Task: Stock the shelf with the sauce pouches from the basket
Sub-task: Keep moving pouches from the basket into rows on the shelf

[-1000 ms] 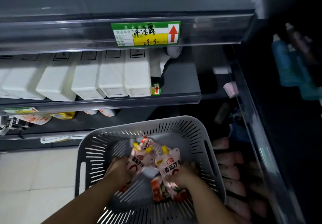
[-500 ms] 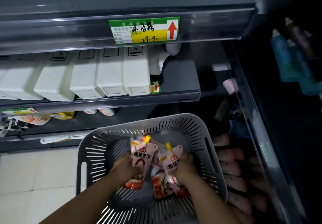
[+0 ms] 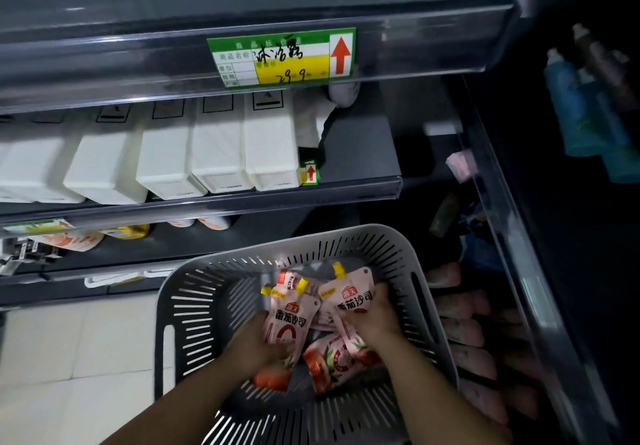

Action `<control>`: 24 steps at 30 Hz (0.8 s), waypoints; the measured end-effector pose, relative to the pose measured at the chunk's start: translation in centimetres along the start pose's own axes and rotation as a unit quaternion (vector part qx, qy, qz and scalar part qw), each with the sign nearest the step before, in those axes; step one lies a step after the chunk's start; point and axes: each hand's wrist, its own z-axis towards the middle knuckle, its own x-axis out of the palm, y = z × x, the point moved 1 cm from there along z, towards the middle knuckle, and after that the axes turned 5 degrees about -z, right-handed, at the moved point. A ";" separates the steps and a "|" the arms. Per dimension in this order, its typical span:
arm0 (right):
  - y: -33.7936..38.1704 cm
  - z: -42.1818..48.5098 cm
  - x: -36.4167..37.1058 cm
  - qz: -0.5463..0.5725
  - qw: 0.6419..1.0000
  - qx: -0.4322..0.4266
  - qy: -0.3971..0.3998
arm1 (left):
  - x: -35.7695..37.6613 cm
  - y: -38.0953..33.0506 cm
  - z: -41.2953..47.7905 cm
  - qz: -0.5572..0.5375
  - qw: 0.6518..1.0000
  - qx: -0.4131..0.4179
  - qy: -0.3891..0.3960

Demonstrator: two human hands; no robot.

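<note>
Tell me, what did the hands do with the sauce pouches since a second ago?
The left hand straightened the crumpled left pouch, so its front label now faces up. The right hand barely shifted the right pouch. Both hands keep gripping inside the basket; nothing was let go. The loose pouch beneath them and the white boxes on the shelf stayed put.

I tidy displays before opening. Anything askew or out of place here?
Yes. A small green price tag with a red arrow stands loose on the grey middle shelf, beside the rightmost white rectangular box, instead of in a rail like the large green and yellow label. A crumpled white sheet lies behind it.
</note>
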 end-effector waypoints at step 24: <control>0.5 -8.8 -4.8 0.233 0.954 -0.022 0.188 | -3.1 -6.1 -4.8 -0.141 0.984 0.039 0.107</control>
